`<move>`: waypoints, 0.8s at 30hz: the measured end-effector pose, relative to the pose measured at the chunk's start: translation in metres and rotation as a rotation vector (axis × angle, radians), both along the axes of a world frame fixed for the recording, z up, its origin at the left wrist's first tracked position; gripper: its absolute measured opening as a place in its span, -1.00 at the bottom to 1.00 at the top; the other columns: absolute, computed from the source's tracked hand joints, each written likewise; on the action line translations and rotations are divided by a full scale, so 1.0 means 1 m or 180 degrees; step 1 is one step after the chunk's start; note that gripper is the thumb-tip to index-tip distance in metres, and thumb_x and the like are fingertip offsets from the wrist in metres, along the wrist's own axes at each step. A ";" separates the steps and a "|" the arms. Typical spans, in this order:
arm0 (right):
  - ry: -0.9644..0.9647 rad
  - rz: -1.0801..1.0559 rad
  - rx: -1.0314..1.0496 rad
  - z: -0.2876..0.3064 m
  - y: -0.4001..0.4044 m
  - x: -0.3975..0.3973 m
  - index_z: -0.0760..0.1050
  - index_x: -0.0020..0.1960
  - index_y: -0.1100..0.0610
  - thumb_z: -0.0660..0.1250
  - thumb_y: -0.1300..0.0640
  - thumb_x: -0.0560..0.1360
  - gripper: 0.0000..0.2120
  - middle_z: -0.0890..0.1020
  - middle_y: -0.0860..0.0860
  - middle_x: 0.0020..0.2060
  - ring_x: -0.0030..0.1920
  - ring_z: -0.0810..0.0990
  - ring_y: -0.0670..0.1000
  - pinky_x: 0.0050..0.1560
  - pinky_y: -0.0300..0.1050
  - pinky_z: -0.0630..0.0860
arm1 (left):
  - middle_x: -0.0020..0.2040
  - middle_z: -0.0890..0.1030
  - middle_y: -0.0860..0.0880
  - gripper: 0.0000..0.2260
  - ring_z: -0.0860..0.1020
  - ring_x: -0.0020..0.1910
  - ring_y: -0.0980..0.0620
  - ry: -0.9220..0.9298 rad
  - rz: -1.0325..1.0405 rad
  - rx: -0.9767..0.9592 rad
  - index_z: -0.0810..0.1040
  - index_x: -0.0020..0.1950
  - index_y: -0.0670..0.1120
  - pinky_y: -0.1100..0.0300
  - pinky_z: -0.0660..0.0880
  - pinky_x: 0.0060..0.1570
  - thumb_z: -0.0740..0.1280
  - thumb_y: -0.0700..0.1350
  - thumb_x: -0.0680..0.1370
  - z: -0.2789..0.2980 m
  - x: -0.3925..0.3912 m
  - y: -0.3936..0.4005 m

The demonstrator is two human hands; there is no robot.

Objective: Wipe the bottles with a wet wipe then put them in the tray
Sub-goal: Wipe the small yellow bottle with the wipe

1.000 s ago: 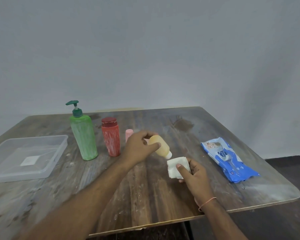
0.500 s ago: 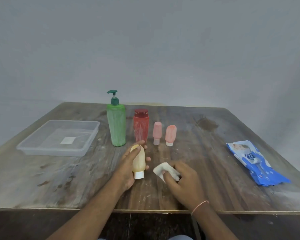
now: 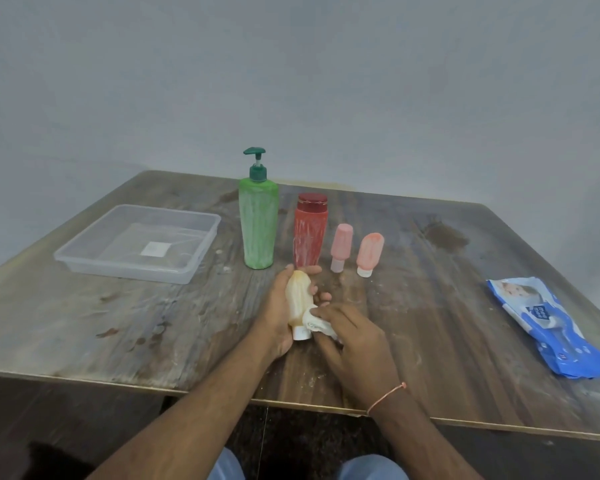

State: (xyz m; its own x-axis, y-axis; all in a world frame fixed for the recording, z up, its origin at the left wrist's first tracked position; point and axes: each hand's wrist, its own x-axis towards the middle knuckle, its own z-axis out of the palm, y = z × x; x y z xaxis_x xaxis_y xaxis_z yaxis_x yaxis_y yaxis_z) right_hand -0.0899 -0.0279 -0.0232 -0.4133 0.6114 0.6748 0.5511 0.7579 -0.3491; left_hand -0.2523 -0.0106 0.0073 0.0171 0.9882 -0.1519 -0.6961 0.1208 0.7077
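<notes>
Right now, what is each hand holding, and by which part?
Left hand grips the yellow bottle around its body, cap toward the person. Right hand pinches the crumpled wet wipe against it.

Dim, soft, slightly blurred wide-angle view

Bare forearms, a thin pink wrist thread (image 3: 388, 396), blue-clad knees (image 3: 371, 467).

A worn, dark-brown wooden table (image 3: 430, 323), its top streaked with pale smears and marked by a dark stain (image 3: 445, 235) near its far right corner, stands against a plain grey-blue wall (image 3: 326, 81). Below its near edge, blue trouser-clad knees (image 3: 371, 469) show above a dark floor (image 3: 291, 441).
</notes>
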 end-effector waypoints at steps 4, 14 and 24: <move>-0.0041 0.0051 -0.0115 0.002 -0.001 -0.004 0.68 0.28 0.08 0.51 0.21 0.56 -0.70 0.67 -0.06 0.14 0.12 0.67 -0.06 0.13 -0.18 0.62 | -0.29 0.48 -0.04 -0.55 0.61 -0.25 -0.03 0.0083 0.0031 0.0031 0.64 0.16 -0.13 0.10 0.58 -0.17 0.07 0.13 0.75 0.001 -0.001 -0.002; 0.0059 -0.0146 -0.0095 0.001 0.000 -0.005 0.70 0.21 0.08 0.50 0.21 0.57 -0.78 0.69 -0.04 0.11 0.12 0.68 -0.05 0.07 -0.12 0.64 | -0.31 0.47 -0.04 -0.54 0.61 -0.28 -0.04 0.0323 0.0129 0.0212 0.68 0.09 -0.12 0.13 0.59 -0.26 0.06 0.09 0.76 -0.002 0.002 -0.002; 0.0169 -0.0205 -0.0155 0.004 -0.001 -0.005 0.72 0.15 0.01 0.46 0.18 0.55 -0.80 0.70 -0.09 0.05 0.06 0.68 -0.08 0.01 -0.23 0.57 | -0.31 0.47 -0.04 -0.54 0.64 -0.25 -0.04 0.0389 0.0108 0.0212 0.66 0.11 -0.13 0.12 0.61 -0.23 0.04 0.09 0.77 0.000 0.004 -0.006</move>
